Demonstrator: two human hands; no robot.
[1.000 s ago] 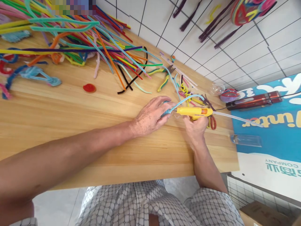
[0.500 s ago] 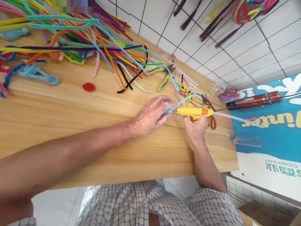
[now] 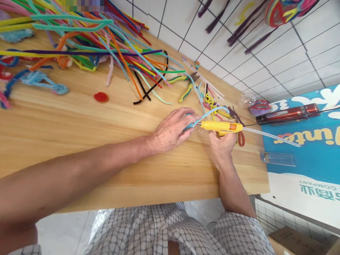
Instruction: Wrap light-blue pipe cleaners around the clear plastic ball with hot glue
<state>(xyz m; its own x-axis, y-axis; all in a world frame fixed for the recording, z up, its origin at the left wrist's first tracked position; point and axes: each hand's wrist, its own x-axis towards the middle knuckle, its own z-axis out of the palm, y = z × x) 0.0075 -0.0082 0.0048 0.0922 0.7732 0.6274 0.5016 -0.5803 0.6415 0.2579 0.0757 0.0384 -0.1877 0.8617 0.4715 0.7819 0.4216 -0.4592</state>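
Observation:
My left hand (image 3: 172, 130) is closed on a light blue pipe cleaner (image 3: 209, 112), partly coiled under the fingers, with a free end arching off to the right. A yellow hot glue gun (image 3: 219, 126) is gripped in my right hand (image 3: 224, 143), its nozzle touching or almost touching the blue coil beside my left fingertips. From the gun's back end sticks a long clear glue stick (image 3: 273, 136). Just behind the gun lie red-handled scissors (image 3: 241, 139), partly hidden. My left fingers cover much of the coil.
Many coloured pipe cleaners (image 3: 87, 53) are heaped at the back left. Green-and-yellow pliers (image 3: 186, 86) and a red disc (image 3: 101, 97) lie on the wooden table (image 3: 111, 124). At the right are a dark red cylinder (image 3: 288, 114) and a clear container (image 3: 278, 159). A tiled wall (image 3: 177, 24) rises behind.
Both hands, the glue gun and the blue pipe cleaner hold nearly the same positions. The whole view has shifted very slightly.

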